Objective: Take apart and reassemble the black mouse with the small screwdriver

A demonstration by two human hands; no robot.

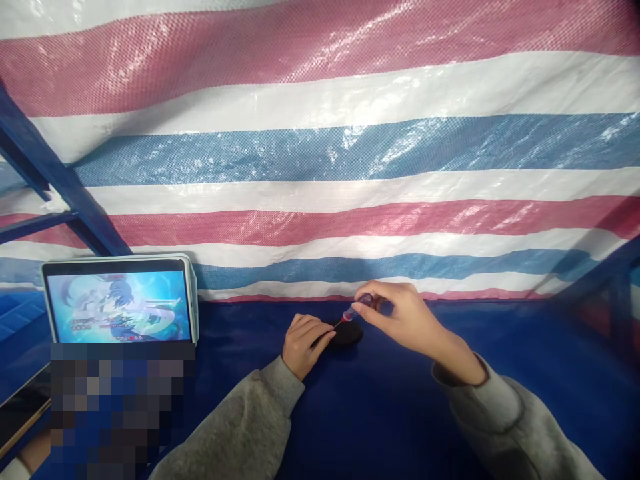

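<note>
My left hand [304,343] rests on the dark blue table cover, its fingers curled against a small black round object [349,333]. My right hand [400,317] pinches a thin pen-like tool [356,311] with a dark body and a red tip. The tip points down and left at the top of the black object. Both arms wear grey sleeves.
A tablet [119,301] playing a cartoon stands at the left of the table [380,407]. Below it lies a blurred patch and the corner of a phone [20,407]. A striped red, white and blue tarp [320,147] hangs behind; a blue metal frame [47,177] rises at left.
</note>
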